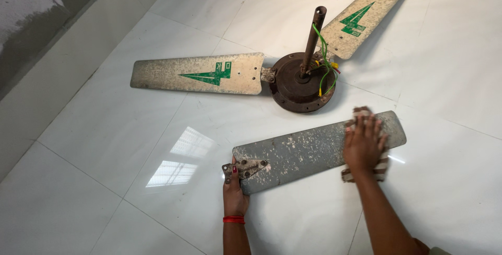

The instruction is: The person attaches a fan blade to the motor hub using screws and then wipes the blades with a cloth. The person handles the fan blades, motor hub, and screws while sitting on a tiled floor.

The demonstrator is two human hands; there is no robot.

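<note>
the right hand (363, 146), fingers pressed together, is hiding most of a rag (361, 113) on the dusty grey loose blade (308, 150), while the left hand (234, 189) is pinching its seven-o'clock bracket end (246, 167).

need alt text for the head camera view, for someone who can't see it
Two hands work on a detached grey fan blade on a white tiled floor: the left hand grips its bracket end, the right hand presses a cloth on it. Behind lies a ceiling fan motor with two blades attached.
</note>
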